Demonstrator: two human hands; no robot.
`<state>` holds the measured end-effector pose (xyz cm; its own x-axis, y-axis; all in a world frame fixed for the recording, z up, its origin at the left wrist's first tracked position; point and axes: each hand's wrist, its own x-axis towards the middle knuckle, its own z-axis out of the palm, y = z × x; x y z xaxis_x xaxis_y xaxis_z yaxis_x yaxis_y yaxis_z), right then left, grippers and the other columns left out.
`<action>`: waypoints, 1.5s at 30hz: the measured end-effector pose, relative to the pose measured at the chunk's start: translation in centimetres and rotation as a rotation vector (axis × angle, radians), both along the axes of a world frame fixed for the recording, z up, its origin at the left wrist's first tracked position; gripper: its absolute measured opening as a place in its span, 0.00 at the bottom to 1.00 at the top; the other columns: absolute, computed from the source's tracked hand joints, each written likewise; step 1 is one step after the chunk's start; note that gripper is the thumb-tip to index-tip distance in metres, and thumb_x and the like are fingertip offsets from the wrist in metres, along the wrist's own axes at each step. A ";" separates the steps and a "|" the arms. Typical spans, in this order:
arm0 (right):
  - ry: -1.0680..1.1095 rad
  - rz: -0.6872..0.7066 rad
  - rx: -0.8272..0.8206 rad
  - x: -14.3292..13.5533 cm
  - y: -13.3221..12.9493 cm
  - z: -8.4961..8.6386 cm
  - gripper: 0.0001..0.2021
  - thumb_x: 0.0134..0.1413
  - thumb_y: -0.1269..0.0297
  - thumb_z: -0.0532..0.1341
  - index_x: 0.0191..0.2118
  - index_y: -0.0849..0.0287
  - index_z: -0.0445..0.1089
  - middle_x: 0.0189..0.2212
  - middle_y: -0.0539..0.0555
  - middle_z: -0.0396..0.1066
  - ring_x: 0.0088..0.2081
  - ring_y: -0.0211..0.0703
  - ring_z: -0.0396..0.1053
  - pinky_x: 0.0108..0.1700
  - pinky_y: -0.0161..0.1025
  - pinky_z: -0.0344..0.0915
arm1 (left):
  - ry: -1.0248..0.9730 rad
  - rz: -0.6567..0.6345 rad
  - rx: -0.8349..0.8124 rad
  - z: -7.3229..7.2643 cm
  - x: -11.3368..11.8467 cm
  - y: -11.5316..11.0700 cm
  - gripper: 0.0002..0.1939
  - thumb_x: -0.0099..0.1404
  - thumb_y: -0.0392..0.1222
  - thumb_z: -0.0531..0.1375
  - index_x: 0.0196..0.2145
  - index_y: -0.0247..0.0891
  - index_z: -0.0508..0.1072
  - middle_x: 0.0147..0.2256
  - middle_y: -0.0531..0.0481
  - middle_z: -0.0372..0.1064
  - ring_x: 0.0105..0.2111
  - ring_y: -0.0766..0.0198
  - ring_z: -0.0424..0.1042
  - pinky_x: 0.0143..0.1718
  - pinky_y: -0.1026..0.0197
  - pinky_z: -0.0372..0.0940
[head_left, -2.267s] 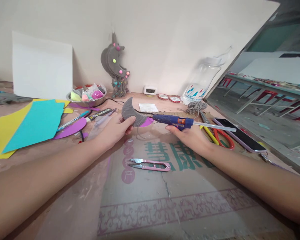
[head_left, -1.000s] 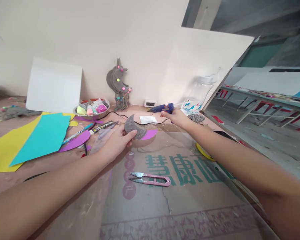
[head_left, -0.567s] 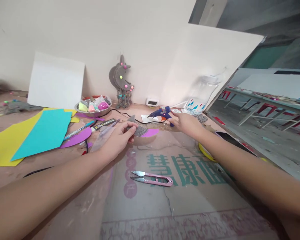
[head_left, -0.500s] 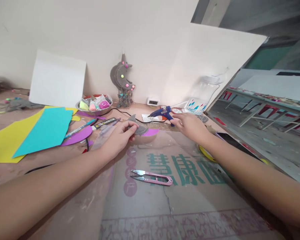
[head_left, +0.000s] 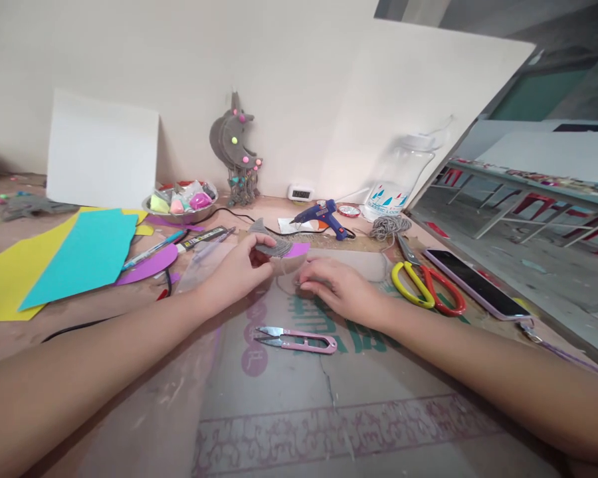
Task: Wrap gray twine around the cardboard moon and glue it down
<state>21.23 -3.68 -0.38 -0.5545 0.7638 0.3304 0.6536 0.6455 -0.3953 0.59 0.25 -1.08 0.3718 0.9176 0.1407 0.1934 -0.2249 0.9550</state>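
My left hand (head_left: 242, 267) pinches a purple foam cutout (head_left: 298, 249) partly wound with grey yarn, its grey pointed end rising behind my fingers. Close by on the right, my right hand (head_left: 343, 287) has thumb and fingertips closed on a strand of grey yarn (head_left: 280, 271) that loops down from the cutout. The strand seems to run on to a grey yarn ball (head_left: 389, 227) at the back right. Behind both hands a blue glue gun (head_left: 323, 214) rests on the table, nozzle to the left. Pink thread snips (head_left: 299, 340) lie in front of my hands.
Yellow-and-red scissors (head_left: 426, 285) and a phone (head_left: 476, 282) lie at right. A clear bottle (head_left: 401, 176), a small clock (head_left: 301, 192) and a grey moon ornament (head_left: 234, 143) stand along the wall. At left are a bowl (head_left: 179, 216) of clay packets and blue (head_left: 82, 255) and yellow sheets.
My right hand has left the glue gun and come left and nearer, now pinching the yarn. My left hand still holds the cutout. The view has shifted slightly, showing the scissors fully.
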 end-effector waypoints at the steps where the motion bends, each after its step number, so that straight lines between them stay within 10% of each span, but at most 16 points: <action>1: 0.022 -0.038 -0.009 0.0 -0.2 0.1 0.06 0.59 0.65 0.51 0.35 0.57 0.63 0.31 0.53 0.68 0.34 0.40 0.65 0.39 0.37 0.61 | 0.018 -0.001 0.014 0.1 0.0 -0.1 0.18 0.51 0.37 0.58 0.41 0.41 0.62 0.24 0.55 0.64 0.20 0.68 0.63 0.19 0.67 0.56; 15: 0.370 -0.231 -0.085 0.7 0.9 -0.3 0.08 0.60 0.60 0.48 0.34 0.58 0.58 0.22 0.46 0.59 0.25 0.34 0.58 0.30 0.34 0.56 | 0.226 0.018 0.227 0.5 0.0 -1.1 0.18 0.52 0.48 0.61 0.37 0.39 0.61 0.33 0.52 0.63 0.30 0.66 0.63 0.29 0.64 0.57; 45: 0.137 -0.272 0.001 2.0 2.3 -0.7 0.06 0.57 0.63 0.52 0.33 0.59 0.62 0.27 0.50 0.65 0.29 0.37 0.61 0.33 0.35 0.57 | 0.196 -0.037 0.165 1.8 0.0 -1.8 0.11 0.57 0.45 0.58 0.35 0.39 0.61 0.26 0.57 0.58 0.25 0.70 0.59 0.24 0.68 0.56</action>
<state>23.19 -1.42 -1.07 -0.2801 0.8779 0.3884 0.7433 0.4543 -0.4910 0.62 -1.52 0.68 0.4395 0.8735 0.2092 0.3597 -0.3846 0.8501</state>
